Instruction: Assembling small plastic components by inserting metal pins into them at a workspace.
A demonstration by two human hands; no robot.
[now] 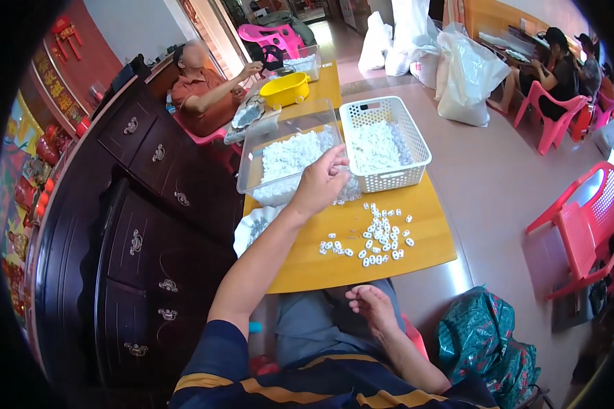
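My left hand reaches over the table, between the clear plastic bin and the white perforated basket. Its fingers are bent but apart, with nothing visible in them. Many small white pieces fill the bin, and similar white pieces lie in the basket. Close to the table's front edge, small white oval pieces with dark dots are scattered in a loose pile. Above my lap, just off that edge, my right hand is closed with fingers curled; whatever they hold is hidden.
The yellow table carries a yellow tub farther back, beside a seated person. Dark drawers stand close on the left. Right are a pink chair and a green bag; white sacks stand behind.
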